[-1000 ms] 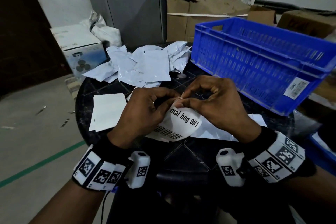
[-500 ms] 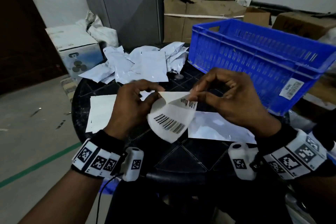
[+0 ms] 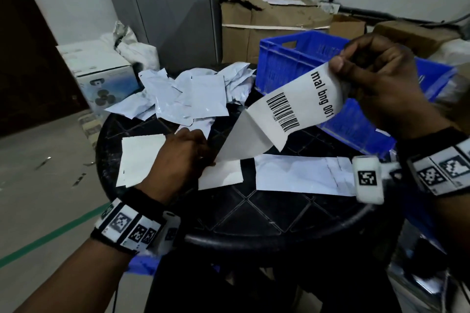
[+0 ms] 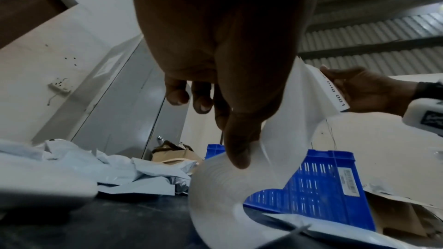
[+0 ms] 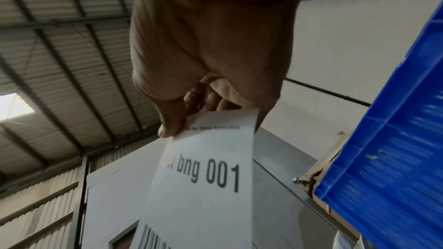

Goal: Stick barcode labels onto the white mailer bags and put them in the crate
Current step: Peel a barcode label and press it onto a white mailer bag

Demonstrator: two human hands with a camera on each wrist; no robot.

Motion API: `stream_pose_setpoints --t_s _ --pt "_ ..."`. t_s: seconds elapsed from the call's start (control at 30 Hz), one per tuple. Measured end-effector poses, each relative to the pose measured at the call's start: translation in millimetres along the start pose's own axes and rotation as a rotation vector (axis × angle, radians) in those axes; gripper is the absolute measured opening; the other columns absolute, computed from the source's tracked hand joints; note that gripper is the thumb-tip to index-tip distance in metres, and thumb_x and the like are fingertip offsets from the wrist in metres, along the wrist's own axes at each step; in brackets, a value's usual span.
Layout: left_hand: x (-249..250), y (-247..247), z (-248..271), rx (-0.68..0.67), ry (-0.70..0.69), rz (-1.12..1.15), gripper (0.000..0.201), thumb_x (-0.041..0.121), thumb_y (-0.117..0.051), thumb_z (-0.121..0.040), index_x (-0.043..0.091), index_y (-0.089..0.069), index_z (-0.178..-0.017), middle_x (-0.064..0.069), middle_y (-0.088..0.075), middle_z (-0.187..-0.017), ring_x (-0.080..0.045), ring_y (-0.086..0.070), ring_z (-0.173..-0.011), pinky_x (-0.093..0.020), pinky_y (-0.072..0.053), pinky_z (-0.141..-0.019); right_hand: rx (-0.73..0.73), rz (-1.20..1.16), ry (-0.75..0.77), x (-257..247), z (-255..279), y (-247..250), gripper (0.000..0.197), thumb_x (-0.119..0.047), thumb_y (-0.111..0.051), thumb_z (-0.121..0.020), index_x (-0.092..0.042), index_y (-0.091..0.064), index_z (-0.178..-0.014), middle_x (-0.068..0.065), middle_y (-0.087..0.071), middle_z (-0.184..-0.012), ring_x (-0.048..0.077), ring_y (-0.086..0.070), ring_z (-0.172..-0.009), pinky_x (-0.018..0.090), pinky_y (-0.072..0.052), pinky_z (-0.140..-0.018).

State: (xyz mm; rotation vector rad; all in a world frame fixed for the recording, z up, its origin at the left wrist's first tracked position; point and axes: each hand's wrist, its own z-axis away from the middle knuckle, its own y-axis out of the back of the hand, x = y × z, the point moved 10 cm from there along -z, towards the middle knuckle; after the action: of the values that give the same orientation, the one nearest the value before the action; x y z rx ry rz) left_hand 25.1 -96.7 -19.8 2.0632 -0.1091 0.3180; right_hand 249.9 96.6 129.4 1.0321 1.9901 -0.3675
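Over the dark counter (image 3: 267, 213) the right hand (image 3: 376, 84) pinches the label (image 3: 302, 99), the left hand (image 3: 178, 160) pins its backing (image 3: 244, 142); peel slowly, keeping adhesive off fingers; then lay it flat on the mailer bag (image 3: 300, 175).

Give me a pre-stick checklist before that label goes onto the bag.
1. Right hand pinches barcode label by its top edge: ok.
2. Label free of backing sheet: not ok, lower end still joined.
3. Left hand holds the backing down: ok.
4. Mailer bag flat on the table, within reach: ok.
5. Adhesive side clean: cannot tell.
6. Blue crate beside the bag: ok.
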Motion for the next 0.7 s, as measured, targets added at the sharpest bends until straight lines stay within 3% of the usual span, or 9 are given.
stream_pose_setpoints --t_s 0.1,0.23,0.33,0.43,0.53,0.6,0.67,0.7 --pt "-3 -18 2 -0.127 -0.029 -0.161 0.009 0.028 -0.066 -0.077 0.027 -0.07 -0.069 0.002 -0.062 -0.083 -0.031 -0.056 -0.076 -0.046 -0.047 -0.066 0.029 0.038 0.024 -3 -7 4 0.021 -0.029 -0.082 -0.082 -0.021 -0.063 -0.086 -0.015 -0.07 -0.074 0.002 -0.06 -0.071 0.021 -0.05 -0.07" --pt "-6 -19 2 -0.173 0.01 -0.204 0.008 0.024 -0.069 -0.07 0.024 -0.065 -0.064 -0.003 -0.061 -0.078 -0.036 -0.06 -0.072 -0.042 -0.048 -0.061 0.053 0.094 0.057 -5 -15 13 0.016 -0.02 -0.081 -0.087 -0.02 -0.065 -0.087 -0.011 -0.07 -0.076 0.006 -0.062 -0.072 0.023 -0.051 -0.069" --pt "-16 -25 2 -0.268 0.127 -0.246 0.01 0.023 -0.08 -0.073 0.03 -0.077 -0.08 0.001 -0.065 -0.089 -0.029 -0.065 -0.091 -0.042 -0.053 -0.073 0.086 0.09 0.076 -13 -18 21 0.015 -0.018 -0.081 -0.087 -0.02 -0.067 -0.086 -0.008 -0.07 -0.076 0.009 -0.062 -0.072 0.027 -0.052 -0.07" --pt "-22 -31 12 -0.362 0.185 -0.334 0.022 0.023 -0.07 -0.08 0.037 -0.077 -0.095 0.004 -0.062 -0.103 -0.02 -0.061 -0.104 -0.039 -0.051 -0.086 0.006 0.097 0.036 -19 -14 14 0.014 -0.007 -0.078 -0.088 -0.015 -0.066 -0.086 -0.011 -0.071 -0.071 0.002 -0.063 -0.067 0.019 -0.051 -0.066" --pt "-22 -22 15 -0.346 0.208 -0.291 0.026 0.016 -0.067 -0.081 0.036 -0.076 -0.095 0.005 -0.062 -0.106 -0.02 -0.062 -0.106 -0.041 -0.051 -0.089 -0.171 0.085 -0.044 -10 1 -8 0.013 -0.009 -0.08 -0.081 -0.01 -0.068 -0.086 -0.006 -0.073 -0.075 0.006 -0.065 -0.073 0.019 -0.054 -0.074" --pt "-7 -7 8 -0.312 0.191 -0.208 0.023 0.018 -0.069 -0.084 0.035 -0.078 -0.097 0.002 -0.066 -0.103 -0.023 -0.066 -0.1 -0.04 -0.053 -0.083 -0.233 0.071 -0.12 -1 12 -18 0.016 -0.015 -0.081 -0.077 -0.012 -0.068 -0.086 -0.003 -0.071 -0.076 0.008 -0.064 -0.073 0.02 -0.054 -0.073" --pt "17 16 -6 -0.193 0.171 -0.033 0.011 0.031 -0.073 -0.087 0.029 -0.078 -0.096 0.003 -0.07 -0.097 -0.019 -0.068 -0.092 -0.036 -0.054 -0.077 -0.295 0.075 -0.173 7 20 -27 0.016 -0.019 -0.082 -0.077 -0.015 -0.068 -0.085 -0.002 -0.07 -0.077 0.008 -0.064 -0.07 0.02 -0.052 -0.068" --pt "34 28 -12 -0.121 0.169 0.089 0.017 0.041 -0.074 -0.089 0.027 -0.077 -0.097 0.006 -0.072 -0.095 -0.014 -0.069 -0.089 -0.034 -0.054 -0.075 -0.337 0.071 -0.191 9 24 -34 0.016 -0.019 -0.082 -0.077 -0.015 -0.068 -0.084 -0.001 -0.07 -0.077 0.008 -0.064 -0.069 0.02 -0.052 -0.067"
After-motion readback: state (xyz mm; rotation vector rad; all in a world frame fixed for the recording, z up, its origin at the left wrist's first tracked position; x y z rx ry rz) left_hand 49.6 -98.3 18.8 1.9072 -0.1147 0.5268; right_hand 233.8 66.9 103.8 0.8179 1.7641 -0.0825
